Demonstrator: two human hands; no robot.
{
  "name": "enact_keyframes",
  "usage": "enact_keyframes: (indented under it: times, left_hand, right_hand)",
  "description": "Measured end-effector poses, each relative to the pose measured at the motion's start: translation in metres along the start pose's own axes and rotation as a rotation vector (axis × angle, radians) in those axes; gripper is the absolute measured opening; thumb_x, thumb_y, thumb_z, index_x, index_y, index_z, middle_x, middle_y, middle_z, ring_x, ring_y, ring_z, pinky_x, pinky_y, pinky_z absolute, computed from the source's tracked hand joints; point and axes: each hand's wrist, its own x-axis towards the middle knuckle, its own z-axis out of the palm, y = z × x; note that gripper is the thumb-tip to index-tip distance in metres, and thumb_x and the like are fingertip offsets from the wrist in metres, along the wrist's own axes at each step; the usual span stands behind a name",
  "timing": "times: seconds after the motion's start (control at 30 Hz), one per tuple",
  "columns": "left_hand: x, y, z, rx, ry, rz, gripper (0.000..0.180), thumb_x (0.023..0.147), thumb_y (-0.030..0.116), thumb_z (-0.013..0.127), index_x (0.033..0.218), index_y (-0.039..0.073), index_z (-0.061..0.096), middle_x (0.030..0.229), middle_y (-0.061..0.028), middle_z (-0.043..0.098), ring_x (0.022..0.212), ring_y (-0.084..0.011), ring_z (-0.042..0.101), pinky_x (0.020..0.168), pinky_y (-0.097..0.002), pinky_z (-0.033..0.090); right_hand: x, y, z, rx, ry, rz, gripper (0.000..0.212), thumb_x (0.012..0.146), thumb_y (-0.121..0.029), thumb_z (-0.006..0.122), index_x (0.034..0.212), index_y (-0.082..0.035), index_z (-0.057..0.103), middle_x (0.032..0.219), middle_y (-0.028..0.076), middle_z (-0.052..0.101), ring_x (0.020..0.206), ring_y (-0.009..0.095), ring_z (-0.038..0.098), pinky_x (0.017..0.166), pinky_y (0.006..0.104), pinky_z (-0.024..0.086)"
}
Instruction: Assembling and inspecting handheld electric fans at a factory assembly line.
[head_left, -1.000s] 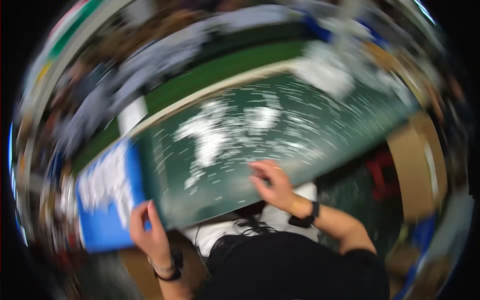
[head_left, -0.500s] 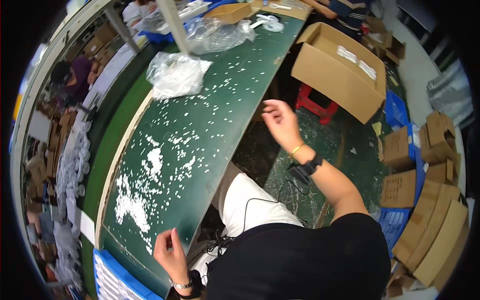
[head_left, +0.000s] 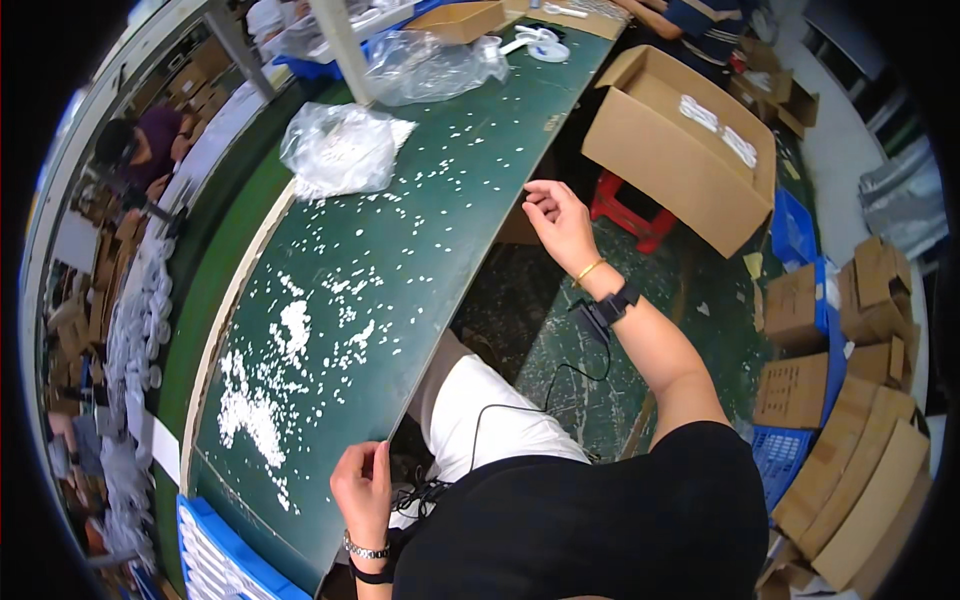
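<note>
The green worktable [head_left: 420, 290] slants across in front of me, strewn with many small white pieces [head_left: 250, 425], thickest near its left end. My left hand [head_left: 362, 490] is at the table's near edge, loosely curled, its thumb apart from the fingers and nothing visible in it. Farther along that edge hovers my right hand [head_left: 560, 218], fingers bent and thumb apart, also with nothing visible in it. A clear plastic bag [head_left: 342, 150] full of similar white pieces lies toward the far side of the table.
Right of the table, a large open carton [head_left: 670, 160] with white parts in it rests on a red stool [head_left: 640, 212]. A blue tray [head_left: 225, 545] of white parts stands at the near left. Cartons [head_left: 850, 470] line the right side. Other people work at the back and far left.
My left hand has moved right, toward the table's near edge, and turned more upright. My right hand has shifted slightly up. The view has turned a little; the white pieces look unchanged.
</note>
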Motion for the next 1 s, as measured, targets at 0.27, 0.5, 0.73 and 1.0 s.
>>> enact_keyframes:
  times: [0.27, 0.5, 0.73, 1.0]
  left_hand:
    - [0.045, 0.031, 0.024, 0.027, -0.140, 0.129, 0.010, 0.092, 0.007, 0.073, 0.090, -0.003, 0.070, 0.082, -0.0112, 0.068, 0.069, -0.0187, 0.063, 0.065, -0.0296, 0.050]
    - [0.083, 0.065, 0.052, 0.121, -0.180, 0.486, 0.013, 0.089, 0.006, 0.073, 0.099, -0.001, 0.070, 0.105, -0.0173, 0.070, 0.098, -0.0343, 0.067, 0.089, -0.0421, 0.052]
    - [0.094, 0.065, 0.058, 0.268, -0.210, 0.468, 0.019, 0.087, 0.008, 0.075, 0.105, 0.000, 0.072, 0.122, -0.0177, 0.070, 0.113, -0.0370, 0.066, 0.100, -0.0420, 0.051]
    - [0.085, 0.057, 0.062, 0.186, -0.157, 0.419, 0.020, 0.088, 0.012, 0.075, 0.104, 0.001, 0.072, 0.123, -0.0180, 0.069, 0.116, -0.0380, 0.065, 0.100, -0.0436, 0.052]
  right_hand:
    - [0.051, 0.118, -0.088, -0.260, 0.225, 0.129, 0.028, 0.089, -0.007, 0.075, 0.116, -0.003, 0.069, 0.093, 0.005, 0.074, 0.082, 0.012, 0.070, 0.076, 0.0267, 0.056]
    - [0.023, 0.219, -0.156, -0.576, 0.298, 0.453, 0.033, 0.084, -0.016, 0.081, 0.113, -0.003, 0.072, 0.094, 0.011, 0.077, 0.085, 0.019, 0.073, 0.077, 0.0320, 0.058]
    - [0.011, 0.275, -0.193, -0.567, 0.395, 0.626, 0.031, 0.084, -0.016, 0.082, 0.111, -0.003, 0.074, 0.094, 0.010, 0.077, 0.077, 0.017, 0.073, 0.070, 0.0305, 0.058]
    - [0.001, 0.093, -0.073, 0.080, -0.053, 0.240, 0.018, 0.098, -0.014, 0.072, 0.112, -0.002, 0.073, 0.097, 0.001, 0.073, 0.080, 0.006, 0.065, 0.070, 0.0213, 0.053]
